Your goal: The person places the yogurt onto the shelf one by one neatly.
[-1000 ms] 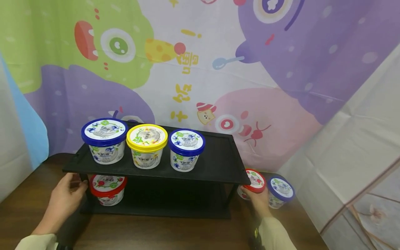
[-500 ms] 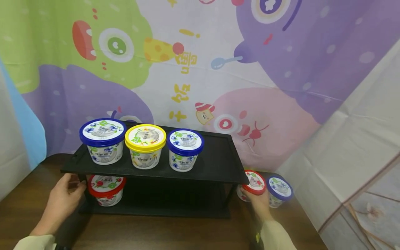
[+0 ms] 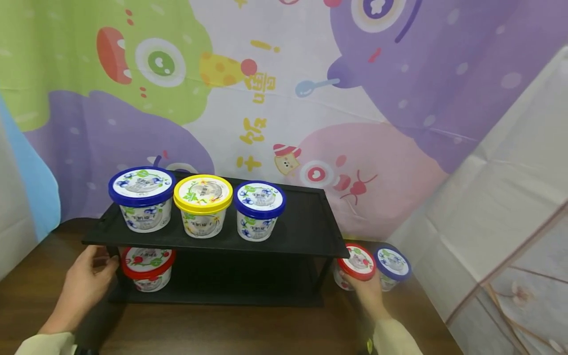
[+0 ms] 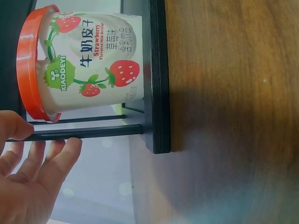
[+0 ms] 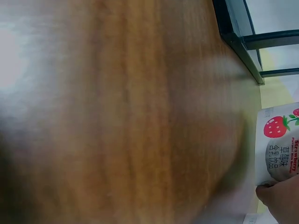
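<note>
A black two-tier shelf (image 3: pixel 301 222) stands on the table. My left hand (image 3: pixel 82 281) holds its left front post (image 4: pixel 93 132), thumb on one side and fingers on the other. Close by, a red-lidded strawberry milk cup (image 3: pixel 148 268) sits on the lower tier. To the right of the shelf, my right hand (image 3: pixel 368 291) grips another red-lidded strawberry cup (image 3: pixel 357 261), partly hidden by the hand and the shelf's corner. Only the thumb (image 5: pixel 282 200) and part of that cup show in the right wrist view; whether its base touches the table I cannot tell.
On the upper tier stand a large blue-lidded cup (image 3: pixel 142 197), a yellow-lidded cup (image 3: pixel 203 204) and another blue-lidded cup (image 3: pixel 259 209). A further blue-lidded cup (image 3: pixel 392 266) is right of my right hand. Behind hangs a cartoon-printed curtain (image 3: pixel 266 108). Wooden tabletop (image 3: pixel 213 330) lies in front.
The red-lidded cup in my right hand has shifted slightly toward me relative to the blue-lidded cup beside it. My left hand stays at the post. The head view has turned slightly right.
</note>
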Demonstrator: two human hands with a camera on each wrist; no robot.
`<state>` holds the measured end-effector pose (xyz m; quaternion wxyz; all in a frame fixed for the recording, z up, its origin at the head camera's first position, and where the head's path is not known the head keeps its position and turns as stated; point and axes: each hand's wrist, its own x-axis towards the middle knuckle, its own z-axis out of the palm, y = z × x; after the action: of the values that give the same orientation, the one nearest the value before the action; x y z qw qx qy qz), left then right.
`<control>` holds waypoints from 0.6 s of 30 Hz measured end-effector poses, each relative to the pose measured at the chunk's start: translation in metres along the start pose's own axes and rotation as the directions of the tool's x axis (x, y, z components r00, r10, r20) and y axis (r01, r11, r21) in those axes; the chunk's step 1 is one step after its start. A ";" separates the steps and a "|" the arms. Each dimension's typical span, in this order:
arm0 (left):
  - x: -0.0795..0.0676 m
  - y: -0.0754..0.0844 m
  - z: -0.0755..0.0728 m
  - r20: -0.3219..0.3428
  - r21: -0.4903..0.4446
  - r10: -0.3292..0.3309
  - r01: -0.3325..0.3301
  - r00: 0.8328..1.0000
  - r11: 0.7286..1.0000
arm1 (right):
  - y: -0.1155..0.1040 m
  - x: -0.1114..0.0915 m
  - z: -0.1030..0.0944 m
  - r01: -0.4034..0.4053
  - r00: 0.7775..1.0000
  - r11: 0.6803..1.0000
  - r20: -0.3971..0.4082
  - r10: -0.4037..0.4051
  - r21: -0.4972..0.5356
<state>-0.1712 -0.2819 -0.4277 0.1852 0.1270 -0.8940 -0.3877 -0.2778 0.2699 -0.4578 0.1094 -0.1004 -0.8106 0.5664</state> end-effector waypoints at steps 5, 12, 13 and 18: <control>0.000 0.001 0.000 0.005 0.002 -0.015 0.015 1.000 1.000 | -0.001 -0.008 -0.004 -0.017 1.000 0.999 0.000 0.017 -0.051; 0.001 0.002 0.000 0.011 0.007 -0.024 0.024 1.000 1.000 | 0.001 -0.018 -0.007 0.022 1.000 1.000 0.013 -0.022 0.004; 0.001 0.002 0.000 0.007 0.006 -0.019 0.019 1.000 1.000 | 0.002 -0.020 -0.007 0.022 1.000 1.000 0.014 -0.022 0.001; 0.001 0.001 0.000 -0.012 0.005 0.004 -0.004 1.000 1.000 | 0.001 -0.027 -0.010 0.009 1.000 1.000 0.017 -0.008 -0.030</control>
<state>-0.1724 -0.2813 -0.4267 0.1909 0.1279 -0.8942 -0.3841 -0.2489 0.2719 -0.4572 0.1037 -0.0938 -0.8202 0.5547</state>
